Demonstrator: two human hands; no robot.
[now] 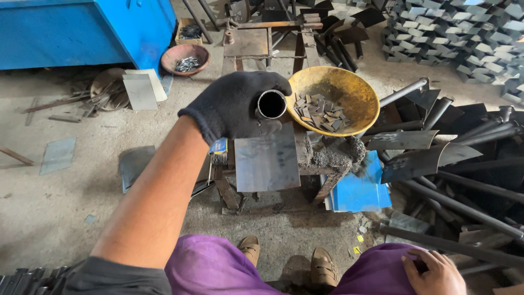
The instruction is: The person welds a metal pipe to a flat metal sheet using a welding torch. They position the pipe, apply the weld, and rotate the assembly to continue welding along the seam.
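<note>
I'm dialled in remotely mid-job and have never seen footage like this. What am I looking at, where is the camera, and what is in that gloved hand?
There is no machine here: a seated person wears the one camera on their head, so you look down over their arms and purple-clad knees. The left hand, in a black glove, holds up a short metal tube joined to a flat steel sheet, the open end facing the camera. The bare right hand rests on the right knee. Behind the tube a small metal stand carries a yellow bowl of small metal offcuts. To the right lie shovel blades with tube sockets; a blue cabinet stands upper left.
</note>
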